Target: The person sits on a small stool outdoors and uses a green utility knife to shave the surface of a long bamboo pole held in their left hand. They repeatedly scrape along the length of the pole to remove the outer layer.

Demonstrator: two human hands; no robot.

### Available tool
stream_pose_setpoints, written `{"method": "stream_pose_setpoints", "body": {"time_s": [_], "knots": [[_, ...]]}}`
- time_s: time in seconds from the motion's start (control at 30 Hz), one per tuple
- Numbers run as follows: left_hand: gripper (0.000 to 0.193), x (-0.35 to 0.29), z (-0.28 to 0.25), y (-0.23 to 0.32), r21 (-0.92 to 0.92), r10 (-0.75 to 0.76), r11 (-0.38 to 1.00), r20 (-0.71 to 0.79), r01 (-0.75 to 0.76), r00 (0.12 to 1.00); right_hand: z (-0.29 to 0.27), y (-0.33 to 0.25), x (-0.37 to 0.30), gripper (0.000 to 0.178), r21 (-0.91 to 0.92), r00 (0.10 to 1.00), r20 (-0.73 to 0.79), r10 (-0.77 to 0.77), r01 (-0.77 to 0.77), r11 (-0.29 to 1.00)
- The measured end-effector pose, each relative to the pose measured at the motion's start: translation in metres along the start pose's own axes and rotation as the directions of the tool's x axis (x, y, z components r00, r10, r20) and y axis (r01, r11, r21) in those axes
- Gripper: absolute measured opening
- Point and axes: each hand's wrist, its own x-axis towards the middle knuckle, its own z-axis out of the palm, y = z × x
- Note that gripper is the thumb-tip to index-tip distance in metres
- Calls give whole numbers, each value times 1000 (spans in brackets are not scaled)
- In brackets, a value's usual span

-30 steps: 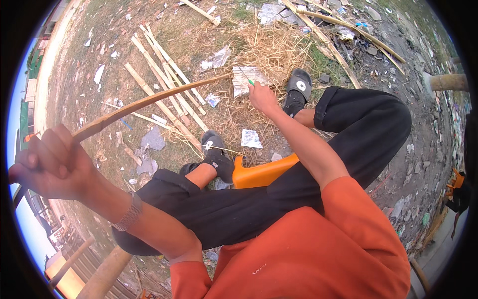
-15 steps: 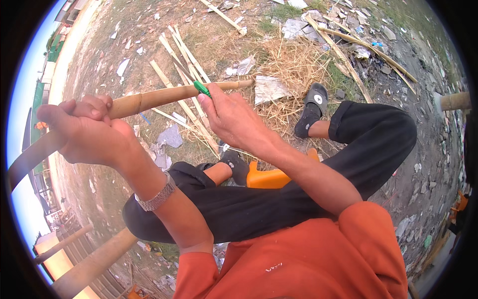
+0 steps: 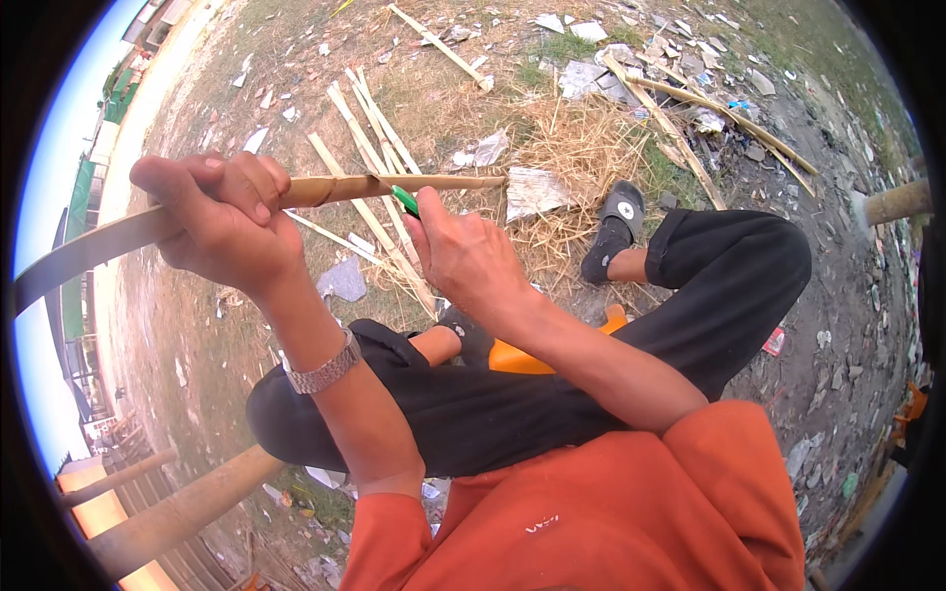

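Note:
A long bamboo pole point(image 3: 443, 183) runs across in front of me, its thin far end pointing right toward a flat pale block point(image 3: 535, 194). My left hand point(image 3: 225, 212), with a metal-band watch point(image 3: 325, 364) on the wrist, is wrapped round the pole's thicker part. My right hand point(image 3: 471, 251) is closed round the green handle of a knife point(image 3: 405, 201). The knife meets the pole to the right of my left hand; most of its blade is hidden, and a small raised sliver shows there.
Split bamboo strips point(image 3: 379, 148) lie on the ground ahead. Straw-like shavings point(image 3: 581, 138) are heaped near my sandalled foot point(image 3: 616, 231). An orange plastic stool point(image 3: 517, 360) stands between my legs. Thick poles extend at lower left point(image 3: 187, 512) and right point(image 3: 897, 202). Rubble lies at upper right.
My left hand has moved up and to the right. My right hand and the knife have shifted slightly down; the blade, earlier showing beyond the pole, is now mostly hidden.

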Motion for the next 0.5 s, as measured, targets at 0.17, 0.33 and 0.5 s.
{"method": "stream_pose_setpoints", "body": {"time_s": [0.17,0.33,0.5], "knots": [[44,3,1,1,-46,-6,999,-30,5,1000,49,153,-43,30,-272,904,137,404,-358,893],[43,0,1,0,-58,-5,998,-6,5,1000,15,107,-31,29,-87,928,66,368,-362,928],[44,2,4,1,-38,8,999,10,-8,1000,-18,13,3,27,260,991,48,128,-136,956]]}}
